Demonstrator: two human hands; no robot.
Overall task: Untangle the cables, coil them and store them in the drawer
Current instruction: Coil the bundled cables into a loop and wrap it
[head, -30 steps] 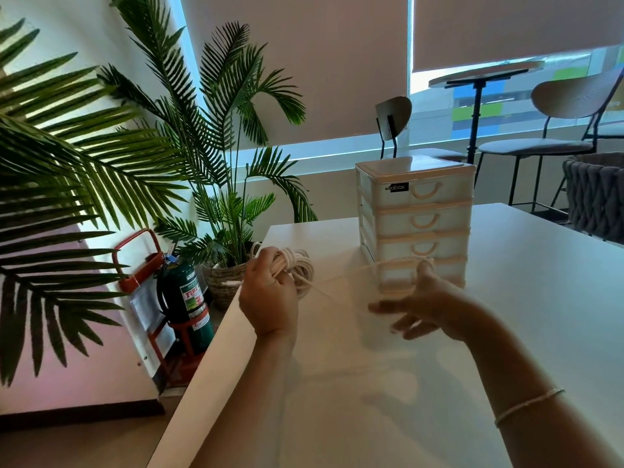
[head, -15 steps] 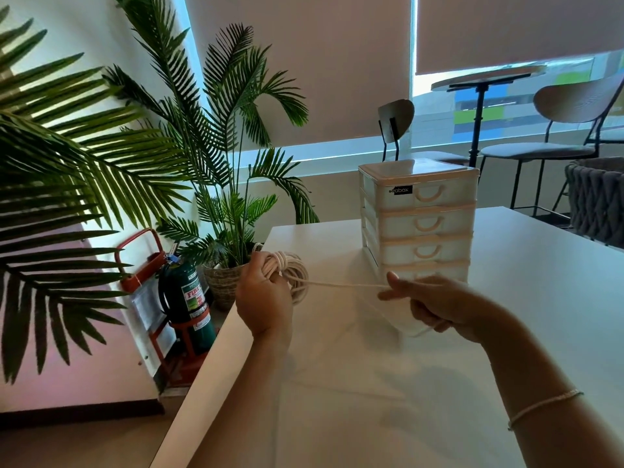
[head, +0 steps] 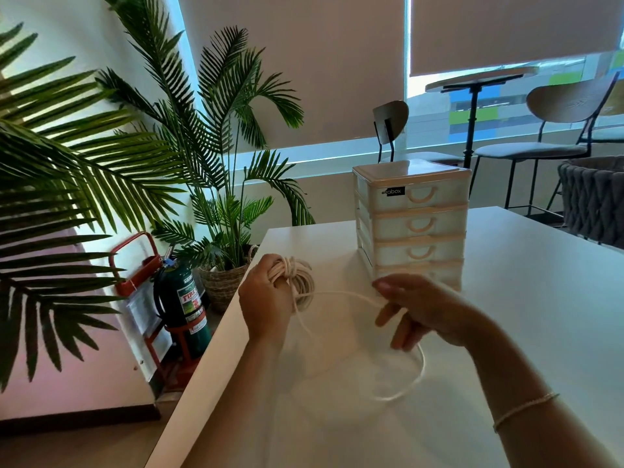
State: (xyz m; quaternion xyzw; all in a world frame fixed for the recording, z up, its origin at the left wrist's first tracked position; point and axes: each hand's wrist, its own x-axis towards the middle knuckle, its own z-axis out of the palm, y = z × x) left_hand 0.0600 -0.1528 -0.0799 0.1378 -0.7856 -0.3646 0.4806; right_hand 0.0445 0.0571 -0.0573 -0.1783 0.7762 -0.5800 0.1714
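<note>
One cable (head: 341, 295) in play: coil (head: 301, 282) gripped in left hand (head: 266, 304) above table (head: 506, 315). Right hand (head: 422, 307) pinches slack, loose loop trailing below. Judgement: feed even tension, match loop size. Drawers (head: 413, 224) closed, behind hands.

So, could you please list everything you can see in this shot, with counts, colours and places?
cable: one, cream, part coiled in left hand, loose loop over table
drawer unit: one, white and beige, four closed drawers, on table
table: one, white, foreground
palm plants: two, green, left
fire extinguisher: one, dark green, red stand, floor left
chairs: at least two, by window
round table: one, by window
woven basket: one, dark, right edge
left hand: grips coil
right hand: holds loose strand
</note>
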